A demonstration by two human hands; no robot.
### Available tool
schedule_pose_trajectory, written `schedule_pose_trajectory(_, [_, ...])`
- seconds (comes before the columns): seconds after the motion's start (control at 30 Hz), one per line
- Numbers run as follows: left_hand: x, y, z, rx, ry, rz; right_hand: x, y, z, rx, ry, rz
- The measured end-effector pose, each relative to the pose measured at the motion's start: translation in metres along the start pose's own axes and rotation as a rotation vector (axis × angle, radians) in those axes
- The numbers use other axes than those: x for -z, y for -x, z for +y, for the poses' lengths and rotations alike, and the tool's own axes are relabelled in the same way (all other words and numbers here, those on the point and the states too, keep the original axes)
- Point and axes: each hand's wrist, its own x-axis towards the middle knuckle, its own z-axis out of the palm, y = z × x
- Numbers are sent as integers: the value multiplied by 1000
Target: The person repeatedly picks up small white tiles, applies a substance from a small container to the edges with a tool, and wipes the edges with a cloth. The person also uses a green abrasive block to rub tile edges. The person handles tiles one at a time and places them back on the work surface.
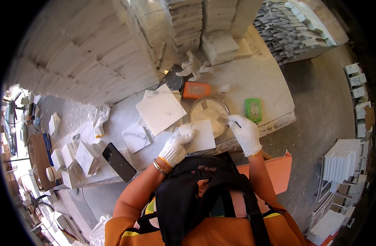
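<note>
In a white knit glove, my left hand (176, 148) grips the left edge of a square white tile (202, 137) at the front of the bench. My gloved right hand (245, 136) is closed on a small putty knife (222, 120), its flat blade over the rim of a round metal dish (193, 107). Pale paste (208, 111) covers the dish's bottom. The tile's upper edge overlaps the near side of the dish. Just left of it lies a stack of larger square marble tiles (161, 110). An orange box (196, 90) sits behind the dish, and a green box (253, 110) to its right.
A black phone (119, 162) lies by several small marble tiles (89, 158) at the left. Spare white gloves (99, 121) rest on the bench (262, 78). Tall tile stacks (85, 49) rise behind. An orange-pink sheet (274, 174) stands below the bench's right edge.
</note>
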Motion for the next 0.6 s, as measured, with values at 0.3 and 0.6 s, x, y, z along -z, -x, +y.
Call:
schedule_pose_trajectory(0.3, [1,-2,-1,-18,17,-41,22,-16,-3,-222,7,-57])
schedule_pose_trajectory(0.6, [6,-6,-3,13,-30,-56,30,-34,42,-222,52,263])
